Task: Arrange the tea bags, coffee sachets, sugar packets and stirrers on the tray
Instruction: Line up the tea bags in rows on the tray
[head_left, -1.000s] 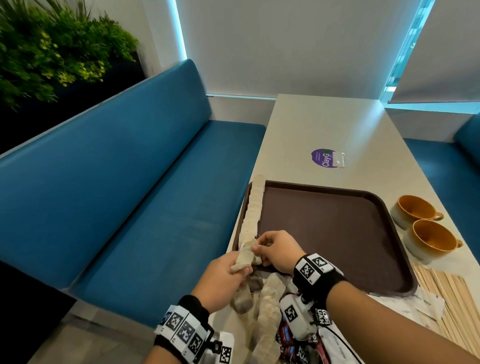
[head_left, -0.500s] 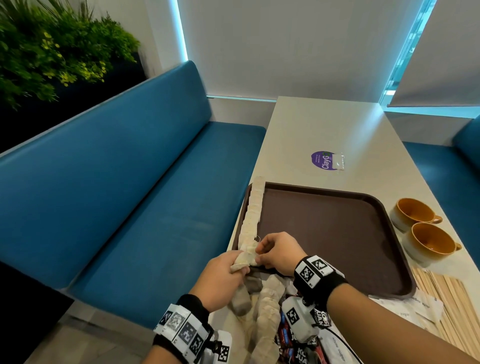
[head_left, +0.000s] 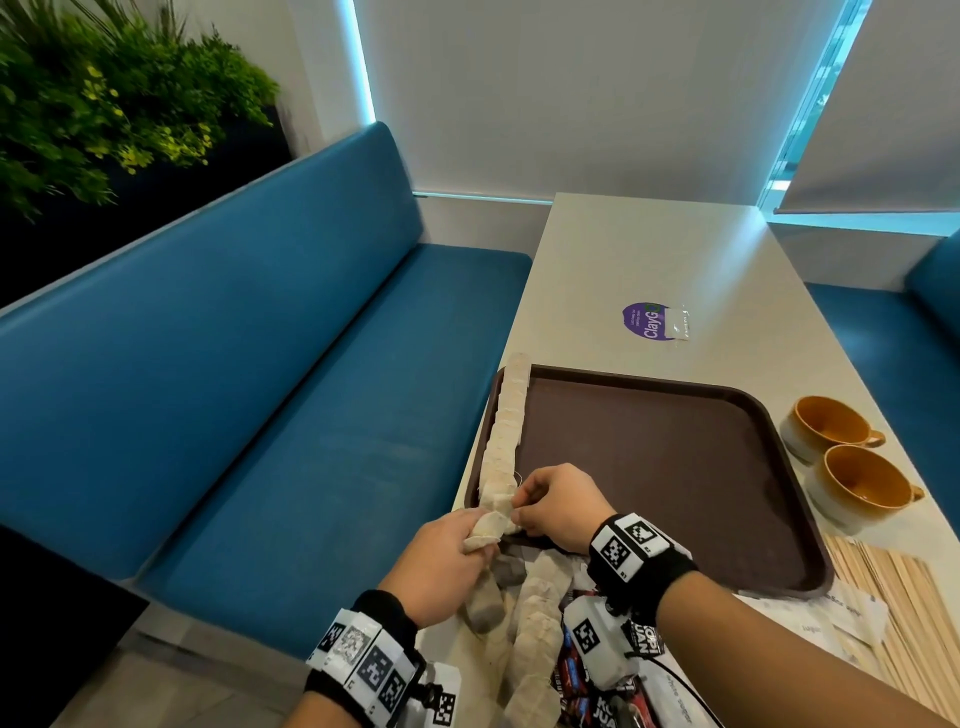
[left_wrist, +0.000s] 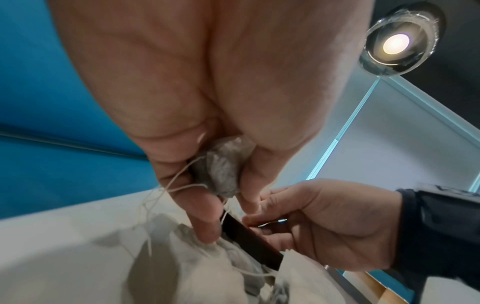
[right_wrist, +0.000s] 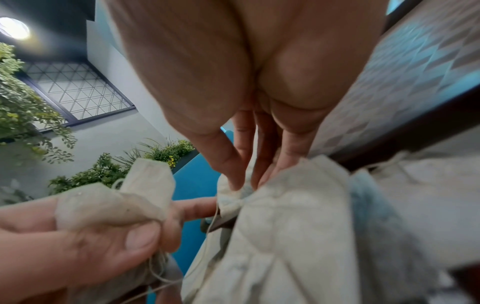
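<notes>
A brown tray (head_left: 675, 467) lies on the table with a row of tea bags (head_left: 506, 415) along its left rim. My left hand (head_left: 457, 551) grips a small bunch of tea bags (head_left: 485, 530) (left_wrist: 221, 170) (right_wrist: 111, 203) at the tray's near left corner. My right hand (head_left: 550, 504) pinches a tea bag (right_wrist: 233, 197) at the near end of the row, fingertips (right_wrist: 233, 181) pressed into the paper. More loose tea bags (head_left: 530, 623) lie piled between my wrists. Coffee sachets (head_left: 587, 691), white sugar packets (head_left: 841, 623) and wooden stirrers (head_left: 904, 613) lie near the tray's front.
Two orange cups (head_left: 852, 467) stand right of the tray. A purple sticker (head_left: 647, 321) marks the table beyond it. A blue bench (head_left: 234, 415) runs along the table's left edge, with plants (head_left: 104, 104) behind it.
Both hands stay at the tray's near left corner; the right hand's fingers have shifted slightly on the end of the row. The left hand keeps its bunch.
</notes>
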